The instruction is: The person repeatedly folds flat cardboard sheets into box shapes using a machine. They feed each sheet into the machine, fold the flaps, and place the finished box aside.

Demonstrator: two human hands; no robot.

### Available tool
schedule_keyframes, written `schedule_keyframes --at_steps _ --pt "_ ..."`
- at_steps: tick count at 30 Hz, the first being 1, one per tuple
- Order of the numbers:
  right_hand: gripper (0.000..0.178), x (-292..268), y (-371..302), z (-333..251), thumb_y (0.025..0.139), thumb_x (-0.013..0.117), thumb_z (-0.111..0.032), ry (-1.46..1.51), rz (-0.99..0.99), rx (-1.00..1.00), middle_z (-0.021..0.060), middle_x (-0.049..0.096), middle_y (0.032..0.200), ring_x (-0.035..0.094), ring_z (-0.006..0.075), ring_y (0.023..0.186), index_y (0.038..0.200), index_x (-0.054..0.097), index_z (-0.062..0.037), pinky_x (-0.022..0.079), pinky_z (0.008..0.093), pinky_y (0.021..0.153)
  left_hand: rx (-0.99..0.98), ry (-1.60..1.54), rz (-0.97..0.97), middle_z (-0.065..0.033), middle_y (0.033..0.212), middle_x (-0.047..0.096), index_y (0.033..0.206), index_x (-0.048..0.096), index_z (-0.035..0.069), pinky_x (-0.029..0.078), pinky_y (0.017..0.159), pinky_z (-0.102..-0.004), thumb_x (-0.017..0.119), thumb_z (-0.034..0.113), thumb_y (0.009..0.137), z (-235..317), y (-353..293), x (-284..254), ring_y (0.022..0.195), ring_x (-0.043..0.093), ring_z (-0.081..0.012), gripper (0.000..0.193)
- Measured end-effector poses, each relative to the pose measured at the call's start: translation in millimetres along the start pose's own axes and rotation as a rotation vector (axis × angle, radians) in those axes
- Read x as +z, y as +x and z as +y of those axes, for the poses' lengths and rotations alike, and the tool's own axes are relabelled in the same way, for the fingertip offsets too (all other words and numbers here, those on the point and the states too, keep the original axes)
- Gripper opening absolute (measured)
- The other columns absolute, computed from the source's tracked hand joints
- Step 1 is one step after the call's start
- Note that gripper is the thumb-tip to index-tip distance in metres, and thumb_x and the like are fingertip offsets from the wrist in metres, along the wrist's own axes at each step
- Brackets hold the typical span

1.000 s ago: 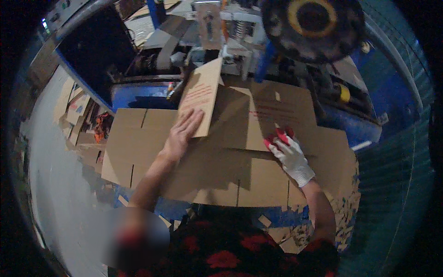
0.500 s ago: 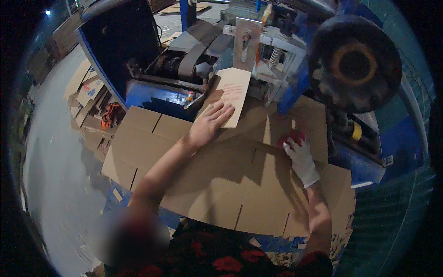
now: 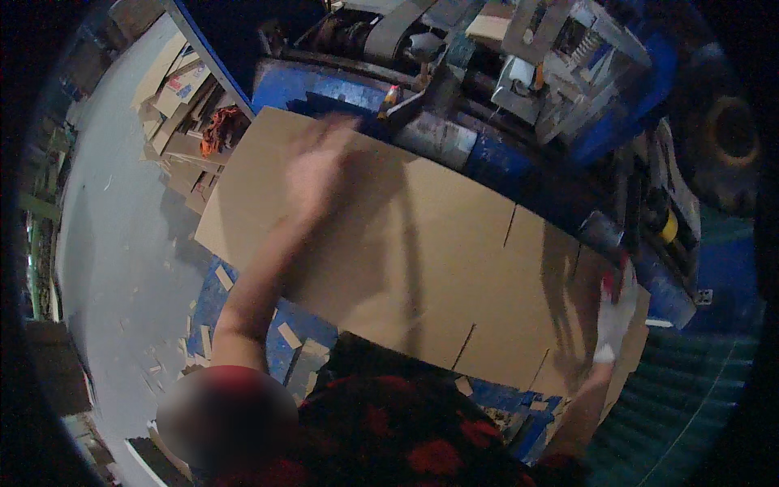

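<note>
A large flat sheet of brown cardboard (image 3: 454,260) with short slits lies aslant in front of the machine. Over its left part is my bare left hand (image 3: 320,166), smeared by motion, so its fingers do not show clearly. My right hand (image 3: 614,312), in a white glove with red on the fingers, is at the sheet's right end. Its grip is blurred, and whether it holds the edge cannot be made out.
Beyond the sheet stands a blue machine with a belt (image 3: 398,28), metal brackets and a spring (image 3: 586,45). A dark round wheel (image 3: 730,142) is at the right. Cardboard pieces (image 3: 174,97) are piled at the left, and scraps (image 3: 290,334) lie on the blue surface nearer me.
My left hand has left the narrow printed cardboard piece and moved left over the sheet. My right hand is farther right. The view has shifted, and the sheet lies at a different slant.
</note>
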State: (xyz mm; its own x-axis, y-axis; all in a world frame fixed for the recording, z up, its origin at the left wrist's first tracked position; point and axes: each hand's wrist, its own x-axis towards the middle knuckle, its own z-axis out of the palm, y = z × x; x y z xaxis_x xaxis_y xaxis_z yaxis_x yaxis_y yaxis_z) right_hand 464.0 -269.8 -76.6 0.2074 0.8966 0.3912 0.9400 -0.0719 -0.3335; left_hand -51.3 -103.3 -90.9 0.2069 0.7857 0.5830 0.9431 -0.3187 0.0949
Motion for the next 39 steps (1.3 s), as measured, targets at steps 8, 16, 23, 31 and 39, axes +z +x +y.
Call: schedule_keyframes --at_steps 8,16,23,31,39 --pt "0.069 -54.7 -183.9 -30.8 0.077 0.071 -0.029 -0.465 -0.072 0.095 0.0192 0.043 0.139 0.038 0.0384 0.130 0.138 0.044 -0.0097 0.022 0.0538 0.110 -0.415 -0.019 -0.193 -0.0221 0.123 0.054 0.123 0.053 0.000 0.041 0.095 -0.0446 0.062 0.045 0.083 -155.3 -154.6 -89.6 0.110 0.051 -0.0419 0.060" --pt "0.058 -68.8 -295.8 -4.0 0.084 0.069 -0.021 0.399 0.777 1.147 0.0151 0.053 0.126 0.053 0.0287 0.114 0.133 0.043 -0.0035 0.043 0.0439 0.094 -0.523 0.105 -0.441 -0.0237 0.109 0.055 0.110 0.055 -0.004 0.040 0.090 -0.0448 0.072 0.048 0.076 -220.4 -177.8 -86.5 0.103 0.050 -0.0398 0.065" --pt "0.051 -88.5 -275.8 -16.0 0.086 0.061 -0.002 0.818 1.050 0.868 0.0103 0.058 0.116 0.059 0.0210 0.101 0.132 0.041 -0.0056 0.051 0.0366 0.084 -0.715 -0.136 -0.388 -0.0175 0.109 0.058 0.107 0.054 -0.001 0.042 0.089 -0.0393 0.079 0.031 0.074 -218.2 -153.4 -100.8 0.097 0.057 -0.0306 0.053" --pt "0.054 -70.2 -233.6 -155.0 0.080 0.062 -0.006 0.463 0.127 0.126 0.0173 0.048 0.133 0.050 0.0359 0.119 0.132 0.046 -0.0090 0.040 0.0513 0.097 -0.583 -1.158 0.147 -0.0111 0.117 0.059 0.123 0.051 0.000 0.040 0.095 -0.0327 0.068 0.009 0.084 -94.5 -145.3 -132.8 0.106 0.053 -0.0193 0.044" --pt "0.054 -47.3 -182.6 -166.3 0.071 0.061 -0.007 -0.440 -0.247 -0.462 0.0115 0.044 0.137 0.045 0.0392 0.120 0.124 0.057 -0.0209 0.032 0.0601 0.100 0.237 -0.609 -0.202 -0.0200 0.134 0.051 0.136 0.045 0.002 0.040 0.104 -0.0404 0.062 -0.005 0.071 21.4 -149.1 -98.5 0.124 0.049 -0.0369 0.067"
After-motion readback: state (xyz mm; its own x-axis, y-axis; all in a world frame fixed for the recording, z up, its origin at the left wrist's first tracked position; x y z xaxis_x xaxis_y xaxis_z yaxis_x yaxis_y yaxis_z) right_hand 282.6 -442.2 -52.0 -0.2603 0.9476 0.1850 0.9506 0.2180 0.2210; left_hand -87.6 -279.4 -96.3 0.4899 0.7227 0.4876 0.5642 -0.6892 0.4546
